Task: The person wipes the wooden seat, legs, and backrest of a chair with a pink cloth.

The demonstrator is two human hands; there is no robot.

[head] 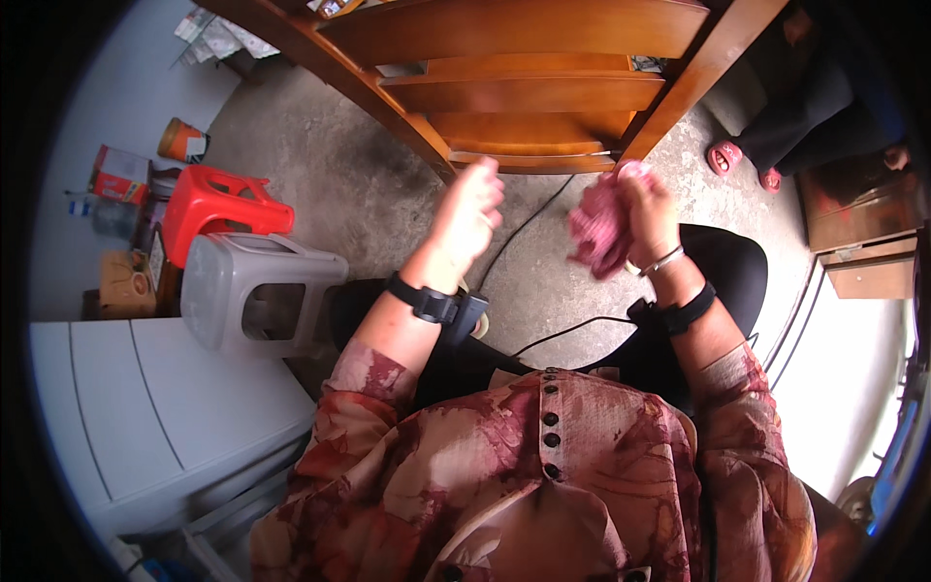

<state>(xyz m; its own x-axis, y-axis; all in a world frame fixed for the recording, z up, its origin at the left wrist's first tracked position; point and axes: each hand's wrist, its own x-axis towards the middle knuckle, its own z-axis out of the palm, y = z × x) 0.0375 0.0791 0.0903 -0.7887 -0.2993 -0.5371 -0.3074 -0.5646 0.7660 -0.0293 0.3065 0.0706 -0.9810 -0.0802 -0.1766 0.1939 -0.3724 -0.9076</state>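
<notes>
My right hand (pixel 649 207) holds a crumpled pink cloth (pixel 602 222), which hangs to the left of my fingers. Slightly blurred, my left hand (pixel 469 218) is raised with its fingers curled, and nothing shows in it; its palm side is partly hidden. Just beyond both hands stands a brown wooden chair (pixel 524 93) with curved back slats. Neither hand plainly touches the chair. Each wrist wears a black strap, and the right one also a bangle.
Red (pixel 218 207) and grey plastic stools (pixel 240 291) stand left, beside a white cabinet (pixel 167 407). A black cable (pixel 524 225) crosses the concrete floor. A person in pink sandals (pixel 724 158) is at upper right, near a wooden cabinet (pixel 854 211).
</notes>
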